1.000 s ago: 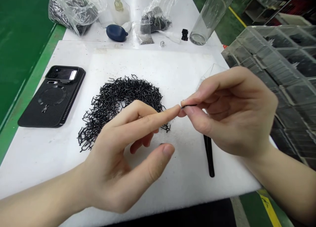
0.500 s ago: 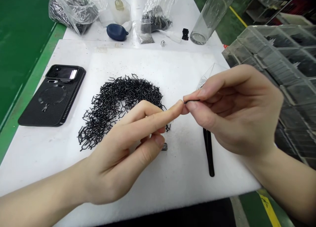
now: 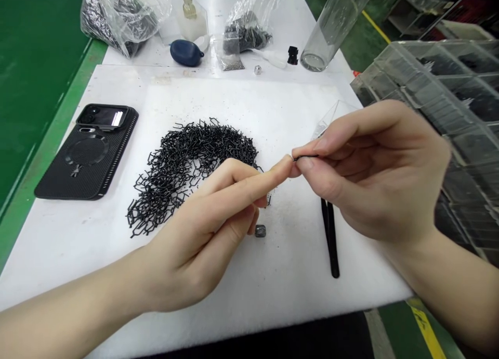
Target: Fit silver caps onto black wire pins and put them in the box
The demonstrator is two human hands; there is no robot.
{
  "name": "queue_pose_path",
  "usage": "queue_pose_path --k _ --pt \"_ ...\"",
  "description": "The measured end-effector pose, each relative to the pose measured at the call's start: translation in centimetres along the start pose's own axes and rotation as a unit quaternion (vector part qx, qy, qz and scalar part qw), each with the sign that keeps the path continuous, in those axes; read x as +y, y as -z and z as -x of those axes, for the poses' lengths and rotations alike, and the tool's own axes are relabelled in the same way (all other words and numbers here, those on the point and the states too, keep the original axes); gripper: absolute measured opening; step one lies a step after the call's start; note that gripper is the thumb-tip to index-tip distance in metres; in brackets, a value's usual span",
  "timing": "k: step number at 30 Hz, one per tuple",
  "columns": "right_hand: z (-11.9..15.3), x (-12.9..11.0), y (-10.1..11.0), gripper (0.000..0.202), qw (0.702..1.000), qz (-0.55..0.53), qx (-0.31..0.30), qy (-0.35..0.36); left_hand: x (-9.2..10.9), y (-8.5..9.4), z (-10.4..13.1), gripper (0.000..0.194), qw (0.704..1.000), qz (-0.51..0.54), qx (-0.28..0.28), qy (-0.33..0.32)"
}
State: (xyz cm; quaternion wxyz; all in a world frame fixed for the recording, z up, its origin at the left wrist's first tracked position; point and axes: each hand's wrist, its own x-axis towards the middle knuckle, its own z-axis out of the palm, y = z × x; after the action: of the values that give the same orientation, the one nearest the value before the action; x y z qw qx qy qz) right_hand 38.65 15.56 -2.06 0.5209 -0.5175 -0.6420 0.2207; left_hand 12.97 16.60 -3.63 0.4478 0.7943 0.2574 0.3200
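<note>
My right hand [image 3: 374,177] pinches a thin black wire clip [image 3: 306,157] between thumb and forefinger, above the white foam mat [image 3: 273,281]. My left hand [image 3: 210,234] points its forefinger at the clip's end and touches it; its other fingers and thumb are curled in, holding nothing that shows. A curved heap of black wire clips [image 3: 191,161] lies on the mat behind my left hand. A small grey metal block [image 3: 260,230] sits on the mat just right of my left thumb. Black tweezers [image 3: 330,239] lie below my right hand.
A black phone [image 3: 88,153] lies at the left of the mat. Plastic bags of dark parts [image 3: 117,15], a blue pouch [image 3: 185,52] and a clear tube [image 3: 331,26] stand at the back. Clear compartment trays [image 3: 448,104] are stacked at the right. Green floor lies to the left.
My left thumb has folded in from spread to tucked against the fingers, uncovering the small grey block. Both hands have risen slightly, still touching at the clip.
</note>
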Motion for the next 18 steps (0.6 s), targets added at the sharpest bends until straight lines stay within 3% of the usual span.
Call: queue_pose_path --k 6,9,12,15,17,18 --pt "0.2 -0.4 -0.4 0.027 0.999 -0.040 -0.016 0.006 -0.1 -0.5 -0.5 0.070 0.999 -0.028 0.013 -0.014" --pt "0.3 -0.5 -0.9 0.027 0.998 -0.053 0.004 0.019 0.0 -1.0 -0.6 0.073 0.999 0.000 0.030 -0.016" --pt "-0.5 0.0 -0.8 0.029 0.997 -0.033 0.035 0.068 0.0 -1.3 -0.7 0.063 0.998 -0.016 0.057 -0.018" --pt "-2.2 0.7 1.1 0.023 0.993 0.004 0.060 0.104 -0.3 -1.2 -0.6 0.043 0.995 -0.073 0.063 -0.037" --pt "-3.4 1.1 3.4 0.013 0.992 0.042 0.074 0.094 -0.7 -1.4 -0.4 0.032 0.992 -0.104 0.037 -0.055" --pt "-3.9 1.2 4.8 0.011 0.991 0.095 0.053 0.078 -0.8 -1.5 -0.3 0.029 0.991 -0.118 0.019 -0.062"
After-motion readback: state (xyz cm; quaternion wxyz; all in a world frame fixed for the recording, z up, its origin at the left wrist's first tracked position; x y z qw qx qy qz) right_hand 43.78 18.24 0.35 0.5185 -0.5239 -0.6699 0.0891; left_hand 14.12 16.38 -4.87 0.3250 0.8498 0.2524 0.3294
